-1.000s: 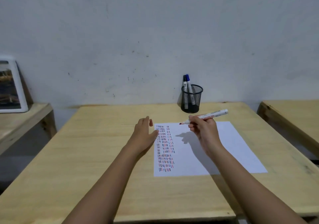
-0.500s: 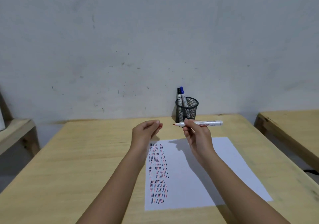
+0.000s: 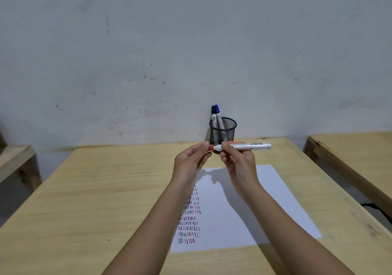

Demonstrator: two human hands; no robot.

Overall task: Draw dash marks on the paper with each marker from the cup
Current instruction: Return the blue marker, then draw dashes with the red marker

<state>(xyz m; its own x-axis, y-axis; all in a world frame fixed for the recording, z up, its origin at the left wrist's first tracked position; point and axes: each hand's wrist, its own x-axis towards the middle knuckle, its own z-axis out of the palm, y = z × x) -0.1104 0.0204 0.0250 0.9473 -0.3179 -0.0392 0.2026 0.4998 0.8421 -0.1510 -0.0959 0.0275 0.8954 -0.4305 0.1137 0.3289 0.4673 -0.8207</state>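
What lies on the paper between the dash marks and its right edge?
Nothing drawn: in the head view the paper is bare white right of the dash marks, crossed only by the right forearm and the hands' shadow.

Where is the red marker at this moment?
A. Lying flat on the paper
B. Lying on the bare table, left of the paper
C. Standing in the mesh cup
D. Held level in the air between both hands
D: the right hand grips the red marker by its barrel, level above the table, while the left hand pinches its red end.
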